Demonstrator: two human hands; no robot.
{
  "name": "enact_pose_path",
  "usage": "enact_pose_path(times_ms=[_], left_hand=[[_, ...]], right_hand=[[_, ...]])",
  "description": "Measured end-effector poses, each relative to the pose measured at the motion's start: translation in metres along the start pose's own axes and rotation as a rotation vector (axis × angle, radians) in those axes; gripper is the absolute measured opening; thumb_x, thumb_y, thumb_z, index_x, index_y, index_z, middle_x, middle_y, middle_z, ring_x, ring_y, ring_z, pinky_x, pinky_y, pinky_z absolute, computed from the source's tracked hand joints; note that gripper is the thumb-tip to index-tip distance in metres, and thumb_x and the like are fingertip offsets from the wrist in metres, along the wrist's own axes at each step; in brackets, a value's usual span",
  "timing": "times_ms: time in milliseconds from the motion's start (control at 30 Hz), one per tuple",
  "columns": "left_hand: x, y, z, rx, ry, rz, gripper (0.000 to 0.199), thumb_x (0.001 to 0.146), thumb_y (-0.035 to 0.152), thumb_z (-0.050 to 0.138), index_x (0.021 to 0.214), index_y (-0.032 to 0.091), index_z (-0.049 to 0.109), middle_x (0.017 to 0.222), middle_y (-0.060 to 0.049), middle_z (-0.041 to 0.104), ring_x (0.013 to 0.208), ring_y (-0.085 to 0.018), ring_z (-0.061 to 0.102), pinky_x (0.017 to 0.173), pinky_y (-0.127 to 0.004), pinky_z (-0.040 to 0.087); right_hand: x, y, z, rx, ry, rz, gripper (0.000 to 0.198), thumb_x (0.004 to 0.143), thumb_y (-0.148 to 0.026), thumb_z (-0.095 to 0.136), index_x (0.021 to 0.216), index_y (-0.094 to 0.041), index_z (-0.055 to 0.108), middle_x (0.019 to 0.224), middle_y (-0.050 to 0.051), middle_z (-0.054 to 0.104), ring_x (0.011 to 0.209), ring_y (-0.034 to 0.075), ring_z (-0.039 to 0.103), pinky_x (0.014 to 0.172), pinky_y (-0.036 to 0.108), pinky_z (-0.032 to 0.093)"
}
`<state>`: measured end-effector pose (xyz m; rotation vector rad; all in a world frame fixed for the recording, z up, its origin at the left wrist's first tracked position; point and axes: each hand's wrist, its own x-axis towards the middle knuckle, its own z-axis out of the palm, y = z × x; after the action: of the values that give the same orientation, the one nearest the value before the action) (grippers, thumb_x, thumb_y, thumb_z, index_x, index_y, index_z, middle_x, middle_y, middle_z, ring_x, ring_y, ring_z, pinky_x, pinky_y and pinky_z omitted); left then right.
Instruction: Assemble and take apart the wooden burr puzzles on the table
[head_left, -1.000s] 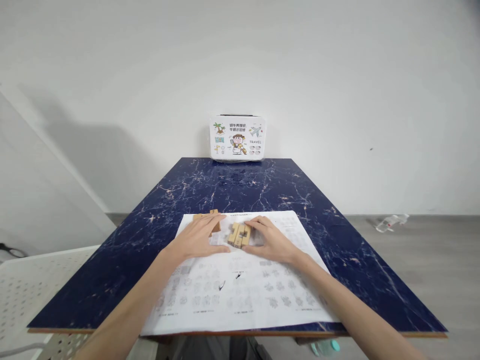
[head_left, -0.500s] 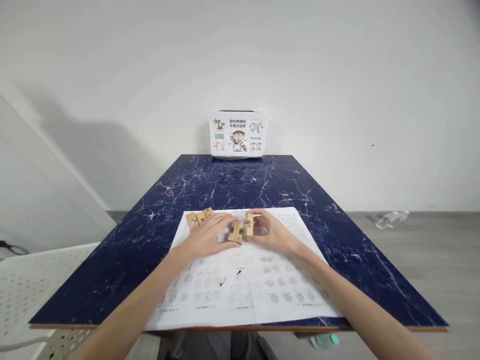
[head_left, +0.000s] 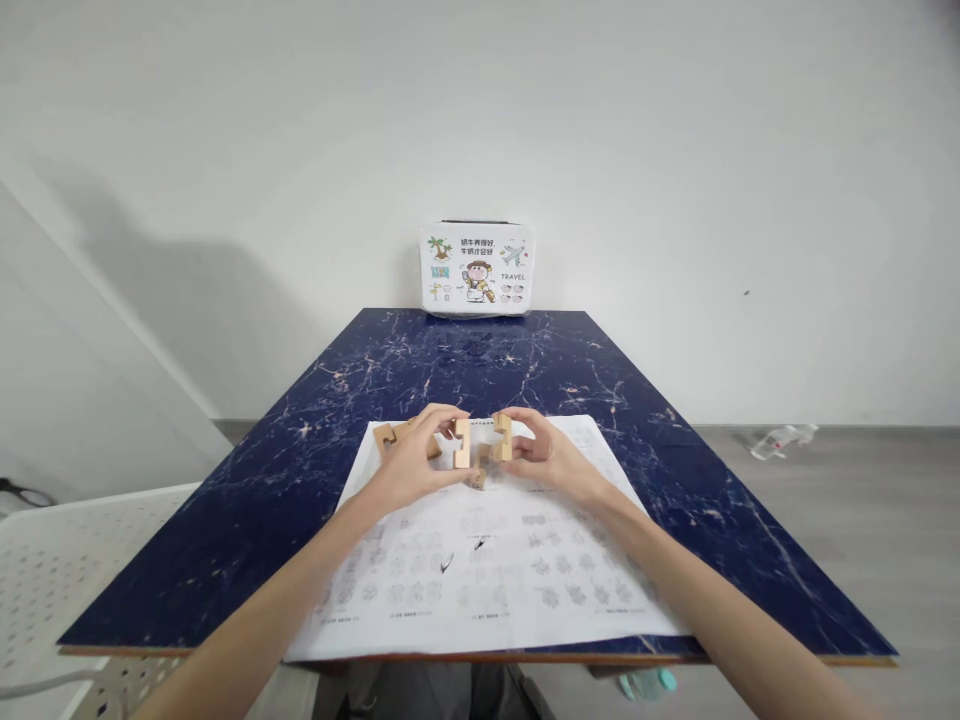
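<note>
Between the thumb and fingers of my left hand [head_left: 416,450] is a notched wooden puzzle piece [head_left: 462,444], held upright. My right hand [head_left: 551,455] pinches a second notched wooden piece [head_left: 503,438] at its top and bottom, facing the first across a small gap. Below and between them, another wooden piece [head_left: 481,468] rests on the printed sheet [head_left: 495,600], partly hidden. More wooden pieces [head_left: 384,437] lie at the sheet's far left corner, partly covered by my left hand.
A white cartoon-printed case [head_left: 478,270] stands at the far edge of the blue marble-patterned table [head_left: 300,480], against the wall. A white perforated surface [head_left: 45,570] is at the left. A clear plastic item [head_left: 784,440] and a bottle [head_left: 649,684] are on the floor.
My left hand has picked up a piece and raised it upright. The right hand's piece has turned, so its notch faces left. One piece stays on the sheet between them.
</note>
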<state>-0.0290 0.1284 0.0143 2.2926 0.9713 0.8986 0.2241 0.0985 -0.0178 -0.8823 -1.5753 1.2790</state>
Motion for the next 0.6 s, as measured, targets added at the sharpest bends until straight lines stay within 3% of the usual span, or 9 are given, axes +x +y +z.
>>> enact_pose_path(times_ms=[233,400,600], left_hand=[[0.002,-0.001,0.003,-0.162,0.01,-0.051,0.064,0.072,0.034,0.09,0.126,0.025,0.057,0.128,-0.008,0.062,0.117,-0.027,0.063,0.106,-0.047,0.051],[0.001,-0.001,0.009,-0.396,-0.049,-0.106,0.067,0.072,0.031,0.09,0.128,0.027,0.053,0.135,-0.01,0.057,0.123,-0.029,0.064,0.107,-0.051,0.053],[0.0,-0.003,0.014,-0.315,-0.018,-0.074,0.062,0.075,0.031,0.087,0.129,0.03,0.057,0.14,-0.008,0.046,0.12,-0.026,0.062,0.105,-0.049,0.054]], right_hand=[[-0.002,-0.007,0.001,0.022,-0.051,-0.037,0.067,0.082,-0.039,0.08,0.138,-0.033,0.045,0.146,0.01,0.056,0.112,0.024,0.068,0.09,0.041,0.059],[-0.002,-0.005,0.002,0.05,-0.076,-0.004,0.07,0.082,-0.041,0.081,0.141,-0.032,0.045,0.136,0.009,0.062,0.109,0.026,0.071,0.088,0.042,0.059],[-0.002,-0.005,0.004,0.073,-0.061,0.009,0.069,0.08,-0.036,0.082,0.14,-0.032,0.048,0.136,0.009,0.062,0.106,0.026,0.072,0.087,0.044,0.059]])
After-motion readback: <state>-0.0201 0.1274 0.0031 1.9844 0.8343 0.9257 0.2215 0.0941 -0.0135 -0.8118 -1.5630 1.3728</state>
